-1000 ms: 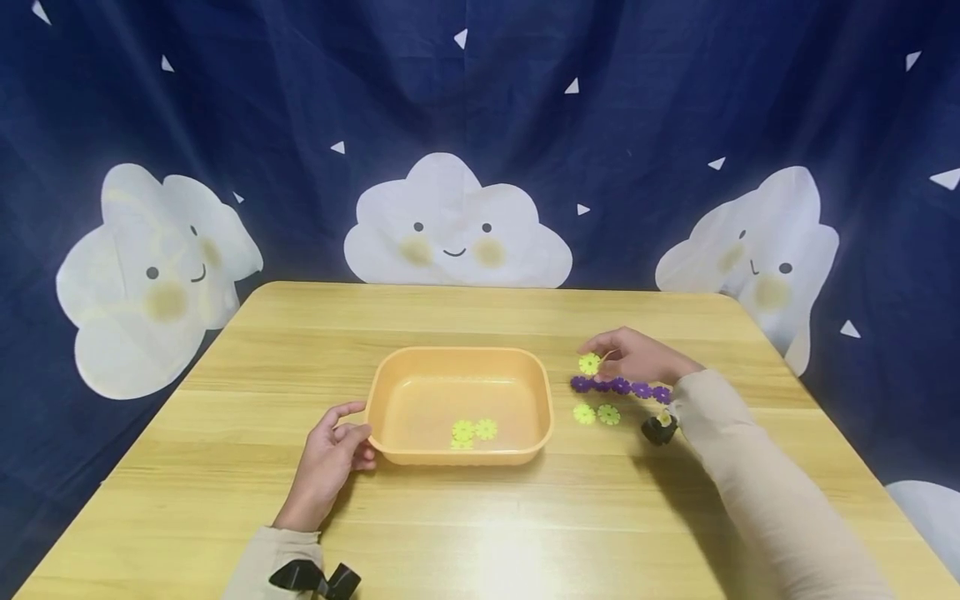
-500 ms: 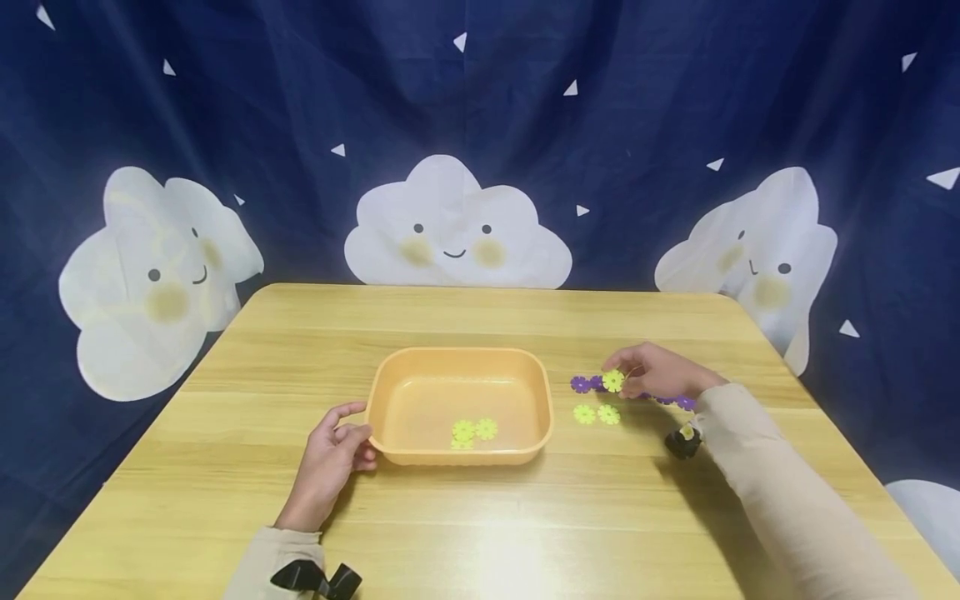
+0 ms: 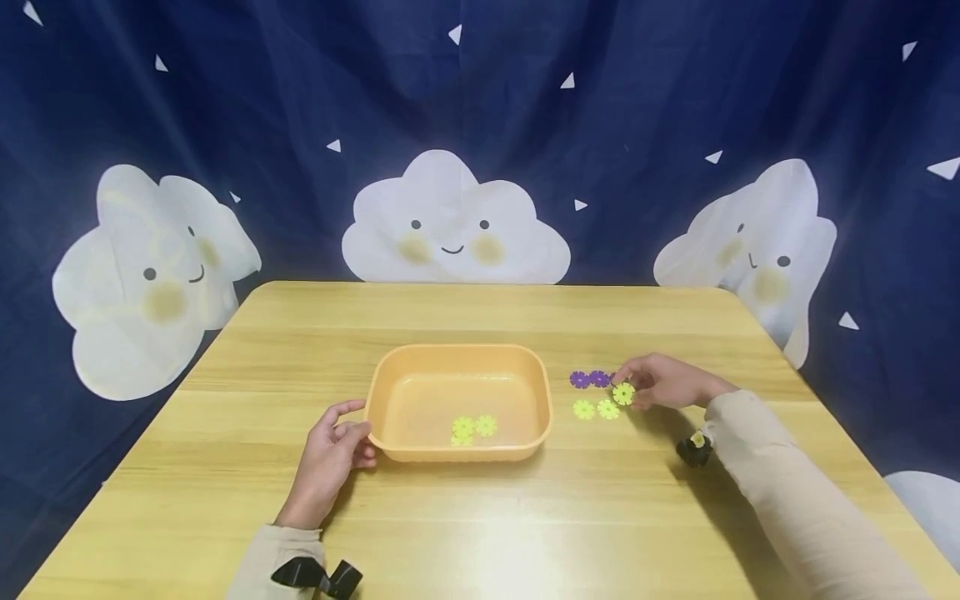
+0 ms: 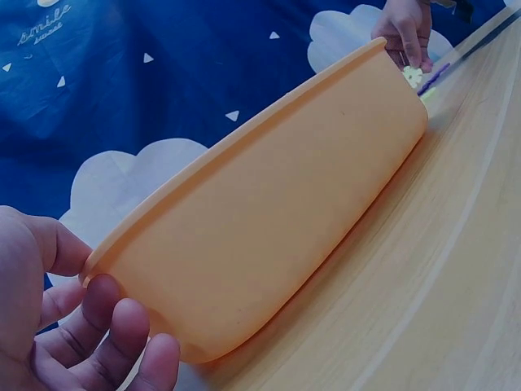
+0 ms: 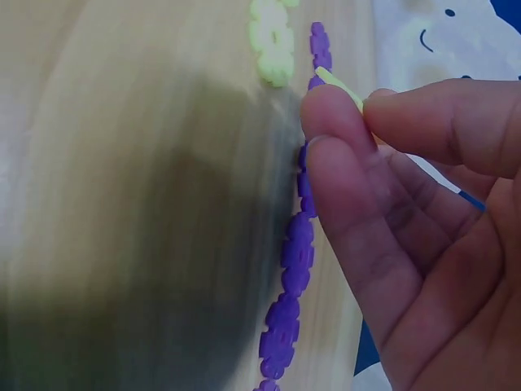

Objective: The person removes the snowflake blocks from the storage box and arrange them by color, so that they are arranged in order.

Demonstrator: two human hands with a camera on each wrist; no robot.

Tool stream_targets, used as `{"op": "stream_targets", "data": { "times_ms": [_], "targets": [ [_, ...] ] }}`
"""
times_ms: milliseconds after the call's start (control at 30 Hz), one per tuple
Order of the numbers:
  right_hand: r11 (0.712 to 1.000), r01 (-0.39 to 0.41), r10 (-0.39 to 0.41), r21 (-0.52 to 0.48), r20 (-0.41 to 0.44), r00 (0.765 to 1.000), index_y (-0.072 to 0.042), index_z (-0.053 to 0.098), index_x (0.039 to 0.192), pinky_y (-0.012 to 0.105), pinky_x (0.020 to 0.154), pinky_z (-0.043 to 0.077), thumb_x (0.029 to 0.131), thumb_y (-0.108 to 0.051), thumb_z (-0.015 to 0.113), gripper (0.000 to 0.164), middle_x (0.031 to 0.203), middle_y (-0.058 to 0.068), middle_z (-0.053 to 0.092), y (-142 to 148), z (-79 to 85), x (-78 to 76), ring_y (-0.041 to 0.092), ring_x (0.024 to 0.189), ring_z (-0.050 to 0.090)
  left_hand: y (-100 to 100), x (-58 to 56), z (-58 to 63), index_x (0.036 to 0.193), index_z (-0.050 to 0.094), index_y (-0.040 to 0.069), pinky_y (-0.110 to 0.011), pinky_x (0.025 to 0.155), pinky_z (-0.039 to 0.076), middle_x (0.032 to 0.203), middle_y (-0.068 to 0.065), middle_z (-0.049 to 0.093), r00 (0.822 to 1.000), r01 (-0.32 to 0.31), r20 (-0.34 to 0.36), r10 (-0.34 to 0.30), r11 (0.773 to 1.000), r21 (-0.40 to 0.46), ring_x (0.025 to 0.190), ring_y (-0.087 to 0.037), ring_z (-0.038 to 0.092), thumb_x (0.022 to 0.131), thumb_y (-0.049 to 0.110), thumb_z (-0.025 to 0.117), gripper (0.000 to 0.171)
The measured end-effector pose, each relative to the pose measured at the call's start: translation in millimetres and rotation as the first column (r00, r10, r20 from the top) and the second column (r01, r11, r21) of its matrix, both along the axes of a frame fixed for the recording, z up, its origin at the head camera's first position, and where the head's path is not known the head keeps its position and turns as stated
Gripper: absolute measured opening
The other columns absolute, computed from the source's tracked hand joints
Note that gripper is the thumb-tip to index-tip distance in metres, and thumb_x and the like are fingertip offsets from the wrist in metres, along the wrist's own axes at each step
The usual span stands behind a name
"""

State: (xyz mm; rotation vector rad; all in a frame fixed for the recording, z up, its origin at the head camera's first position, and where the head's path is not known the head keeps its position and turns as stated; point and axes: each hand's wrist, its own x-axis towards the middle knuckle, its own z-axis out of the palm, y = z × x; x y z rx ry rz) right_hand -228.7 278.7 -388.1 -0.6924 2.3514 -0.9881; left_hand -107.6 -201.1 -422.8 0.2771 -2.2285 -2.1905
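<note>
My left hand grips the left rim of the orange plastic basin, thumb and fingers pinching its edge in the left wrist view. Several yellow flower-shaped plastic pieces lie in the basin. To the right, my right hand pinches a yellow flower piece between thumb and fingertips, just above the table. Two more yellow flower pieces lie flat to its left. Behind them runs a row of purple flower pieces, partly hidden by the right hand; the right wrist view shows the purple row stretching under it.
The wooden table has rounded far corners. A dark blue curtain with smiling white clouds hangs behind it. Black straps sit on both sleeves.
My right hand has moved right and a little nearer with the yellow flower piece, from above the purple row to beside the two yellow pieces. The left hand and the basin stay put.
</note>
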Motion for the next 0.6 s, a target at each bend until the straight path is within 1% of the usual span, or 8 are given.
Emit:
{"op": "stream_targets", "data": {
  "times_ms": [100, 267, 367, 500, 600],
  "targets": [
    [1.0, -0.002, 0.002, 0.014, 0.01, 1.0, 0.004, 0.06, 0.12, 0.026, 0.056, 0.049, 0.08, 0.007, 0.068, 0.041, 0.081, 0.01, 0.059, 2, -0.4, 2.6, 0.019, 0.068, 0.054, 0, -0.1, 0.3, 0.133, 0.041, 0.001, -0.03, 0.06, 0.058, 0.076, -0.005, 0.06, 1.0, 0.0, -0.004, 0.0, 1.0, 0.003, 0.063, -0.015, 0.057, 0.096, -0.001, 0.051, 0.039],
    [1.0, -0.007, 0.006, 0.029, 0.028, 1.0, 0.003, 0.06, 0.118, 0.026, 0.056, 0.05, 0.079, 0.006, 0.067, 0.04, 0.078, 0.009, 0.057, 4, -5.9, 7.9, 0.018, 0.065, 0.053, 0, 0.7, -0.5, 0.133, 0.041, 0.001, -0.029, 0.06, 0.058, 0.075, -0.005, 0.06, 1.0, 0.001, -0.005, -0.001, 1.0, 0.003, 0.063, -0.015, 0.057, 0.096, -0.001, 0.051, 0.039],
    [0.999, -0.017, 0.016, 0.038, 0.028, 0.999, 0.003, 0.06, 0.116, 0.027, 0.057, 0.05, 0.078, 0.006, 0.068, 0.039, 0.08, 0.009, 0.058, 4, -8.8, 10.2, 0.019, 0.066, 0.055, 0, 0.9, -0.8, 0.132, 0.041, 0.001, -0.029, 0.06, 0.058, 0.074, -0.005, 0.06, 1.0, -0.001, -0.008, 0.001, 1.0, -0.001, 0.063, -0.014, 0.057, 0.095, -0.001, 0.051, 0.038],
    [0.997, -0.032, 0.032, 0.064, 0.015, 0.999, 0.002, 0.059, 0.114, 0.028, 0.054, 0.05, 0.081, 0.004, 0.068, 0.034, 0.076, 0.009, 0.06, 3, -8.6, 11.6, 0.021, 0.064, 0.057, 0, 0.8, -0.9, 0.132, 0.041, 0.001, -0.029, 0.06, 0.058, 0.074, -0.005, 0.06, 1.0, -0.002, -0.014, 0.002, 1.0, -0.005, 0.063, -0.014, 0.057, 0.095, -0.001, 0.051, 0.038],
    [0.996, -0.031, 0.03, 0.089, 0.017, 0.999, -0.001, 0.06, 0.11, 0.026, 0.052, 0.049, 0.082, 0.0, 0.069, 0.029, 0.072, 0.007, 0.06, 3, -7.1, 12.0, 0.019, 0.06, 0.056, 0, 0.9, -1.1, 0.132, 0.041, 0.001, -0.029, 0.06, 0.058, 0.075, -0.005, 0.06, 1.0, -0.002, -0.014, 0.002, 1.0, -0.009, 0.063, -0.014, 0.058, 0.095, -0.001, 0.051, 0.038]
  ]
}}
